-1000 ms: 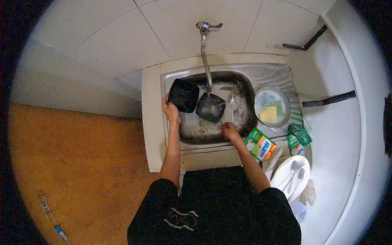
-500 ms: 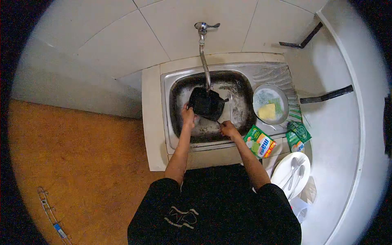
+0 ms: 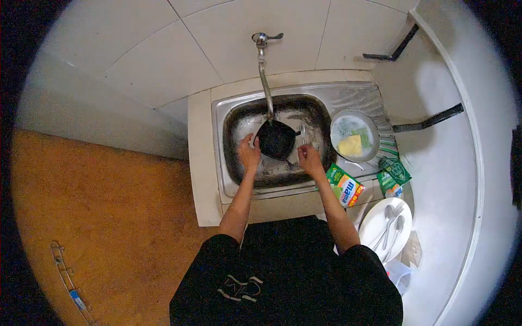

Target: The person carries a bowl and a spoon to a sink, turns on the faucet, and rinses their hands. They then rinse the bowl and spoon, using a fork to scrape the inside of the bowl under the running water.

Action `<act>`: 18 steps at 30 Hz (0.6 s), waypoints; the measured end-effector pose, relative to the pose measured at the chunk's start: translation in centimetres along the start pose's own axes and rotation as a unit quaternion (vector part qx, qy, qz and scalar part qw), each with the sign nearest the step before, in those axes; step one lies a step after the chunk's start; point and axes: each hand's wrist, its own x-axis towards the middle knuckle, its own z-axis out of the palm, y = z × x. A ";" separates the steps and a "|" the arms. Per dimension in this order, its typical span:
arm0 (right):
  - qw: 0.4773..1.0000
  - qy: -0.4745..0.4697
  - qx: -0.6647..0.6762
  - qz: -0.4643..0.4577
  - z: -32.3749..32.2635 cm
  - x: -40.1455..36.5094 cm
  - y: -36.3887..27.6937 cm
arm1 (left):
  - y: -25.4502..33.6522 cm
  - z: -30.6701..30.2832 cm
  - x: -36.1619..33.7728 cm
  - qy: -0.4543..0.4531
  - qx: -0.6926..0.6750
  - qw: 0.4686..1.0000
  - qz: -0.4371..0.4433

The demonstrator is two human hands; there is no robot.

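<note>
A black, squarish pan (image 3: 276, 139) with short side handles sits in the sink basin (image 3: 234, 163), under the spout of the tap (image 3: 265, 81). At the pan's left edge is my left hand (image 3: 249, 156), its thumb and fingers apart, the thumb right at the rim. My right hand (image 3: 310, 160) is on the pan's right, fingers curled together, just beyond the lower handle. A fork (image 3: 303, 131) lies in the basin, its tines showing above my right fingertips. What those fingers hold, if anything, I cannot tell.
On the drainboard (image 3: 353, 95) rests a bowl (image 3: 333, 127) of suds with a yellow-and-green sponge (image 3: 350, 145). Green packets (image 3: 345, 187) lie beside it. A white plate (image 3: 372, 223) with spoons and a fork (image 3: 399, 208) stands lower right. Black brackets (image 3: 429, 120) jut from the right wall.
My left hand has loosened from the pan's edge and its fingers have spread. My right hand has moved up from the lower handle towards the fork. The pan has turned and now lies flatter.
</note>
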 end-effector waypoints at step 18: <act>0.721 -0.086 0.624 0.287 6.1 9.9 -9.0 | 2.3 8.5 4.1 -0.152 -0.521 0.806 -0.237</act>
